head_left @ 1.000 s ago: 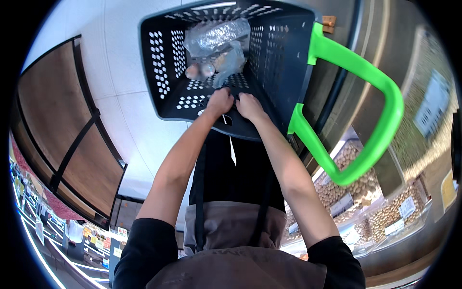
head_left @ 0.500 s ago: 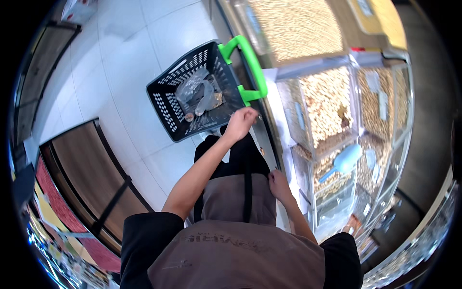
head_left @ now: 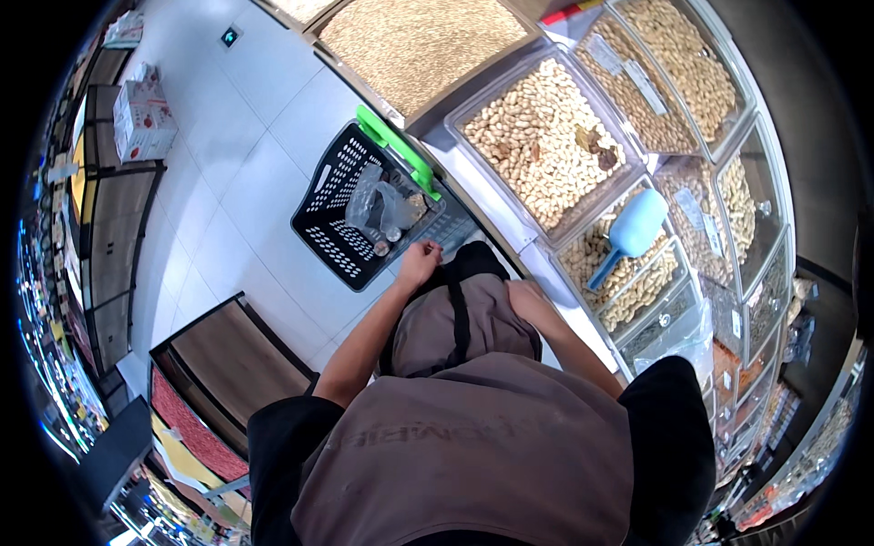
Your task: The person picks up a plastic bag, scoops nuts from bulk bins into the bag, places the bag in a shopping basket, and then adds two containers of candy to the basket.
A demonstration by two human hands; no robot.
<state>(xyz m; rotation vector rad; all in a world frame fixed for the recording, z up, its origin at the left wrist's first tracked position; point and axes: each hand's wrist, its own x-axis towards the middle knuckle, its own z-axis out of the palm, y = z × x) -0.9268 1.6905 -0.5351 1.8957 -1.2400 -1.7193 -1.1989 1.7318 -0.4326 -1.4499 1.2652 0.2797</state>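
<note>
My left hand [head_left: 421,262] hangs just beside the near corner of a black perforated shopping basket [head_left: 314,211], apart from it. Its fingers are curled in, with nothing visible in them. The basket stands on the floor; its green handle [head_left: 401,150] lies along the side by the counter. Inside the basket are clear plastic bags [head_left: 369,202] with small contents I cannot make out. My right hand [head_left: 525,298] is low against my brown apron [head_left: 473,318], near the counter's edge, its fingers mostly hidden.
On the right, clear bins hold peanuts in the shell [head_left: 537,136], with a blue scoop [head_left: 637,226] on one. Grain fills an open bin [head_left: 419,45] farther ahead. A clear bag [head_left: 683,337] lies over the nearer bins. A low brown shelf unit [head_left: 232,355] and white boxes [head_left: 144,123] stand left.
My view has turned and shifted, bringing more bins into sight. My left hand has drawn back from near the basket's handle. The green handle has folded down onto the rim.
</note>
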